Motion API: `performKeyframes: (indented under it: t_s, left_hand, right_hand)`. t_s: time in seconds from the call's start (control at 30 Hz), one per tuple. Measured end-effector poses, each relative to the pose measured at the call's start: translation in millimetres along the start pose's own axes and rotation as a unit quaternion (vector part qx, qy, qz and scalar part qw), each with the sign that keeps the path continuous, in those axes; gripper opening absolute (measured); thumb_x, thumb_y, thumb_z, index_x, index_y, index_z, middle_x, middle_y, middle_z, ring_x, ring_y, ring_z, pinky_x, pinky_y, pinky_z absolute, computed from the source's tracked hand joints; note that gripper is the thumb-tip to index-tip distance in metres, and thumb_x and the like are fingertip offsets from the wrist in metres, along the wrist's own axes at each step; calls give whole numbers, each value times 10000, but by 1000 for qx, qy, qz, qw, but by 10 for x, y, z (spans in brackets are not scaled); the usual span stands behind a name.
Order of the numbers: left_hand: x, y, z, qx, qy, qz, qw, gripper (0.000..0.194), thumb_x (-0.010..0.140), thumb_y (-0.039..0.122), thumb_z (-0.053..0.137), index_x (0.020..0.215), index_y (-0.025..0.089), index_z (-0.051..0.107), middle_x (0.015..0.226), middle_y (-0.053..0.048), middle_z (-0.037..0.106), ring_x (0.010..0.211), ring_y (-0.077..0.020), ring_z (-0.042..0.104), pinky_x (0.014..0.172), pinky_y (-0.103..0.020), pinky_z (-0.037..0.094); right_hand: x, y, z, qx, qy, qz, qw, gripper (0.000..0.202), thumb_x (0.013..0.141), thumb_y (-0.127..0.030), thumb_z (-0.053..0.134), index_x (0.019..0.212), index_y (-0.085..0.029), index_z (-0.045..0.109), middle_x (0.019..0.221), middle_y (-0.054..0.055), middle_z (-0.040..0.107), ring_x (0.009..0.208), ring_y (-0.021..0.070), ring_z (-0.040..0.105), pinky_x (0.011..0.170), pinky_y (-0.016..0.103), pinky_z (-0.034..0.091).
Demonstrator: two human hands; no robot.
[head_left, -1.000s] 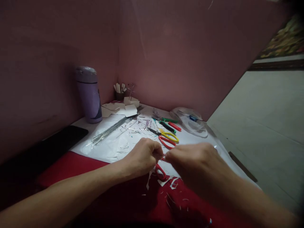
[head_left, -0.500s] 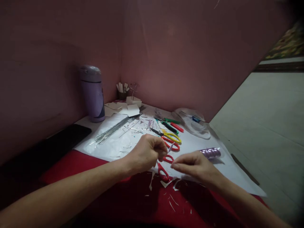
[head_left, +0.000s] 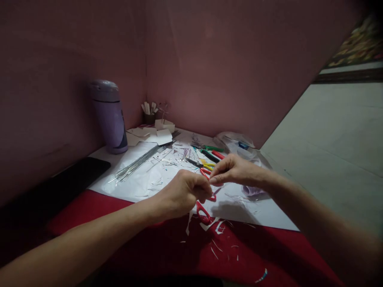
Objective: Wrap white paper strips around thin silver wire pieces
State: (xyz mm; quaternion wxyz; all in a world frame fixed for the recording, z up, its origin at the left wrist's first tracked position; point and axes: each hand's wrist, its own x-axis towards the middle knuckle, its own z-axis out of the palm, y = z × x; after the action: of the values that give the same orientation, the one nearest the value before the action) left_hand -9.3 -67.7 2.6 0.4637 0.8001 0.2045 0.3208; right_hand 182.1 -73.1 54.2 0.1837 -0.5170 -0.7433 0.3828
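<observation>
Left hand: fingers curled tight, narrow pinch, purple strip poking out beside fingertips. Right hand: thumb and forefinger drawn together just beside left knuckles, gap about nil (anything thin between them, I can't tell). Purple roll lies on white sheet, beyond my right wrist, partly hidden. Red scissors sit below my left fingers, paper scraps near handle. Yellow-handled pliers lie farther back.
</observation>
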Motion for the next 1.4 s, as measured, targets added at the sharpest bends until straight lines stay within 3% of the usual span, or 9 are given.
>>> performKeyframes:
  t_s: [0.17,0.3,0.47,0.53,0.73,0.83,1.0,1.17,1.4]
  left_hand:
    - [34,-18,-28,-37,69,-51,996,123,649,56,508,654,111,618,549,20,566,473,-61,454,467,-184,378]
    - [24,-54,-26,43,80,-19,996,134,658,63,499,658,110,624,598,0,579,558,-93,492,521,-212,386]
    - [-1,-50,-19,127,38,-2,991,176,675,41,457,634,115,612,576,11,544,549,-84,445,518,-214,337]
    - [-9,-49,-13,135,12,6,991,182,674,27,447,598,114,587,545,24,496,534,-74,407,501,-212,306]
    - [5,5,-30,21,-28,-32,999,137,722,90,503,709,98,639,623,-2,567,586,-82,470,548,-205,371]
    - [37,65,-69,-29,3,-66,997,97,697,106,544,688,92,640,599,0,566,554,-71,464,527,-195,374]
    - [70,57,-99,-58,35,-92,993,120,645,85,529,680,102,643,567,10,566,489,-62,448,478,-189,352]
    - [72,-22,-91,-35,26,-91,995,140,654,106,507,667,107,646,558,9,562,491,-73,463,472,-192,342]
    - [30,-36,-56,50,-27,-87,995,171,672,94,495,647,108,664,556,8,540,548,-85,463,497,-196,335]
  right_hand:
    - [-182,222,423,84,74,11,994,193,738,-313,656,698,-136,723,570,3,615,515,94,486,489,219,357]
    - [-418,68,726,-103,102,-62,987,293,860,-238,477,661,-133,664,537,-3,574,482,89,446,469,223,296]
    - [-456,-383,688,-469,154,-125,861,167,660,-46,497,581,-145,605,456,-3,518,395,84,348,452,282,139]
    - [-358,-524,520,-499,143,-104,849,187,628,-16,508,578,-149,629,467,4,537,405,87,371,454,282,138]
    - [39,-230,-75,-127,-6,-15,992,119,722,-250,645,674,-165,713,549,2,606,496,100,479,469,227,312]
    - [65,115,-44,16,12,17,1000,140,672,-286,696,667,-148,718,542,3,609,503,101,486,490,229,355]
    - [-175,309,427,111,96,8,989,188,735,-322,660,724,-145,721,614,11,644,553,110,522,523,227,381]
    - [-413,97,774,-89,136,-51,985,247,845,-183,483,710,-151,687,593,2,627,522,102,497,502,221,330]
    - [-369,-400,561,-467,137,-109,867,162,663,-49,539,566,-151,619,476,3,558,411,82,369,461,280,160]
